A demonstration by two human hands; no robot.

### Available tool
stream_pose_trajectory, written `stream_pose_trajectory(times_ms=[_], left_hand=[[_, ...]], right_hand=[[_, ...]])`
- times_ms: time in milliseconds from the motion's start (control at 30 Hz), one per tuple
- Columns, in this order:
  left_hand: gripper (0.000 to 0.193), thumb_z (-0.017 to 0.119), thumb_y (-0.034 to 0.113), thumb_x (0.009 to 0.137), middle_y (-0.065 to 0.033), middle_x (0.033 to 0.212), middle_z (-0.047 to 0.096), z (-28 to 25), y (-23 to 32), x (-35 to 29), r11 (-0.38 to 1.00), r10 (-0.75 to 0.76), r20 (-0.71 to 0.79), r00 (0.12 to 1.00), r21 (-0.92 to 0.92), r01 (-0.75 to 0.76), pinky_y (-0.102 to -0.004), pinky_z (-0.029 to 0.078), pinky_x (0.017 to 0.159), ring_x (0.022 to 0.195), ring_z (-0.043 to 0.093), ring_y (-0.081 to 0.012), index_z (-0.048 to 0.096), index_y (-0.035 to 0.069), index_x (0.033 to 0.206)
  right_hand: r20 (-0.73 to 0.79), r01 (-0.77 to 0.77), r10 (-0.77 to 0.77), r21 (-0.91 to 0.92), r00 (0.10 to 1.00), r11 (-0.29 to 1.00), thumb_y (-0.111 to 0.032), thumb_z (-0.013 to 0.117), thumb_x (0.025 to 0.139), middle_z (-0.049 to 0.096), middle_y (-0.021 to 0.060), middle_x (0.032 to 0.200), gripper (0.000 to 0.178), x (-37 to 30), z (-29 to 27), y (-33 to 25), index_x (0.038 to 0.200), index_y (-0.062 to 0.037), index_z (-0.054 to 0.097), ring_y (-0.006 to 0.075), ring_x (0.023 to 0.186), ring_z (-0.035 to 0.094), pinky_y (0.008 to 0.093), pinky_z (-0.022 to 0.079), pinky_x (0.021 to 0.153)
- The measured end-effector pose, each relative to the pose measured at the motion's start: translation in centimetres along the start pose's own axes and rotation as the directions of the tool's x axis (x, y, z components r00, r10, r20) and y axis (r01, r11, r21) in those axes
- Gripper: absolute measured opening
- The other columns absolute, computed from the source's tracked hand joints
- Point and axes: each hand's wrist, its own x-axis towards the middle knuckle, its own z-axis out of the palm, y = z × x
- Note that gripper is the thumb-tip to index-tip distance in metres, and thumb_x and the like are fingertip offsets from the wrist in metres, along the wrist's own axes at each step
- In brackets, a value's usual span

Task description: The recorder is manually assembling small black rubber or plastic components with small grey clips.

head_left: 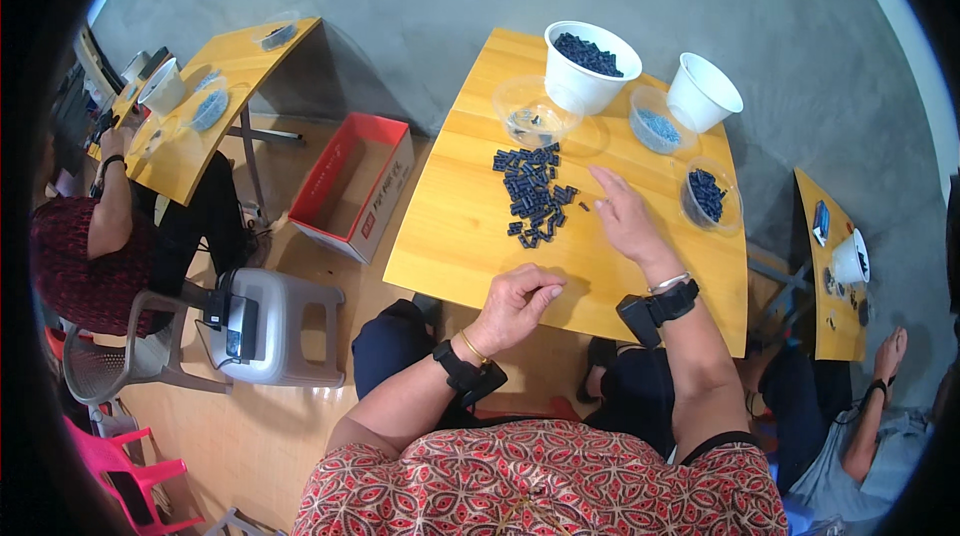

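Note:
Over the near edge of the wooden table, my left hand is closed, thumb against curled fingers; whatever it may hold is hidden. My right hand is open over the tabletop, fingers stretched forward, right of a loose pile of small dark blue plastic parts. A tiny brownish piece lies between that pile and my right fingers. Beyond the pile stands a clear plastic bowl with a few small bits. Further right, another clear bowl contains more dark blue parts.
At the back stand a white bucket of dark parts, a clear bowl of light blue pieces and a second white bucket. A red-and-white box and grey stool are left on the floor. People sit at side tables.

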Motion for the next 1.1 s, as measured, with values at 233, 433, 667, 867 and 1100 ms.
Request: stream_pose_trajectory(times_ms=[233,433,667,867,1100], left_hand=[[0.01,0.06,0.005,0.082,-0.0059,0.069,0.055,0.2,0.1,0.2,1.0,0.009,-0.01,1.0,0.01,-0.009,-0.0236,0.04,0.058,0.063,0.049,-0.0123,0.064,0.001,0.089],[0.01,0.06,0.004,0.081,-0.0058,0.068,0.055,0.2,0.2,0.1,0.999,-0.001,-0.017,1.0,0.047,0.002,-0.024,0.04,0.058,0.062,0.049,-0.0129,0.064,0.001,0.089],[0.009,0.061,0.005,0.081,-0.0061,0.067,0.054,0.1,0.1,0.3,0.996,0.028,-0.001,1.0,0.083,-0.028,-0.0247,0.04,0.058,0.061,0.049,-0.0137,0.064,0.001,0.089],[0.01,0.06,0.006,0.082,-0.0067,0.069,0.056,0.0,0.5,0.0,0.998,-0.003,0.0,1.0,0.065,0.003,-0.0248,0.041,0.059,0.063,0.051,-0.0134,0.064,0.0,0.089],[0.012,0.059,0.008,0.084,-0.0029,0.074,0.06,0.9,-0.8,0.0,0.999,-0.047,-0.049,0.998,-0.017,0.046,-0.0218,0.043,0.064,0.068,0.052,-0.009,0.064,0.0,0.091]], right_hand=[[0.001,-0.122,0.124,-0.145,0.992,0.982,-0.003,0.055,0.076,0.059,0.0142,0.084,0.012,-1.0,-0.8,0.6,0.087,-0.0007,0.055,0.0324,0.084,0.053,0.0392,0.043,0.077],[0.021,0.014,-0.01,-0.201,1.0,0.979,-0.005,0.058,0.074,0.058,0.0144,0.081,0.009,-0.4,1.3,-0.5,0.082,-0.0021,0.055,0.0325,0.081,0.052,0.0411,0.043,0.074],[0.015,0.044,-0.042,-0.221,0.999,0.974,-0.003,0.058,0.074,0.056,0.0148,0.077,0.008,-1.2,1.7,-0.3,0.079,-0.0019,0.052,0.0323,0.076,0.052,0.0403,0.043,0.069],[0.075,-0.276,0.267,0.379,0.961,0.883,-0.003,0.056,0.08,0.056,0.0053,0.075,0.005,-4.0,-0.2,-2.2,0.084,-0.0017,0.053,0.0137,0.069,0.054,0.0247,0.043,0.063],[0.112,-0.199,0.232,0.895,0.966,0.398,-0.003,0.054,0.085,0.054,0.0007,0.077,0.004,-7.4,-3.0,-7.3,0.088,-0.0029,0.051,0.0082,0.071,0.053,0.0216,0.045,0.067]])
